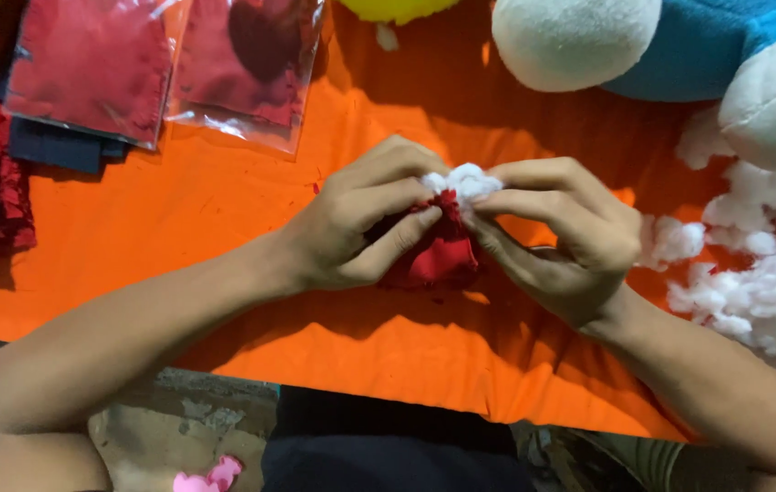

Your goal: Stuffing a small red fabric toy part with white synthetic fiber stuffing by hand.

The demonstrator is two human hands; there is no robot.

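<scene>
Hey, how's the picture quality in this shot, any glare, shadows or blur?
Head view: glare streaks the clear plastic bags top left; the hands cast soft shadows on the orange cloth; the white stuffing looks slightly overexposed; edges are mildly soft overall.

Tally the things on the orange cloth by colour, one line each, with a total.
Red, 3: two bagged fabric pieces and the fabric pouch in both hands.
White, 2: stuffing tuft, loose stuffing pile.
Blue and white, 1: plush toy.
Total: 6.
</scene>
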